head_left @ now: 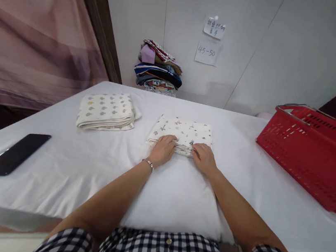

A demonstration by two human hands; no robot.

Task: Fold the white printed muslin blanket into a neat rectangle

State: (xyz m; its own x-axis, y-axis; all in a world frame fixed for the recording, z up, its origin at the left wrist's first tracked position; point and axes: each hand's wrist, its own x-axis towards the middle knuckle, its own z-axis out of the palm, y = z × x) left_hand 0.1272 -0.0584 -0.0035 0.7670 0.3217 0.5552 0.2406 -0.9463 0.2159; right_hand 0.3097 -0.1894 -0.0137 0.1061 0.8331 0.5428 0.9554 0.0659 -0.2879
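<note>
A folded white cloth (186,131) with small dark prints and a reddish figure lies flat in the middle of the table, its layered edge facing me. My left hand (164,149) grips that near edge on the left, fingertips on top of the fabric. On the right part of the same edge, my right hand (204,157) has its fingers closed over the layers. The thumbs are mostly hidden. To the left rests a second folded cloth (106,109), white with rows of grey motifs and one yellow one; neither hand touches it.
A white-covered table (86,173) spans the view. At the left lies a black flat slab (14,154), perhaps a tablet. The red basket (310,154) stands at the right. Stacked fabrics (159,66) rise at the back by the wall, below two paper notes (207,52).
</note>
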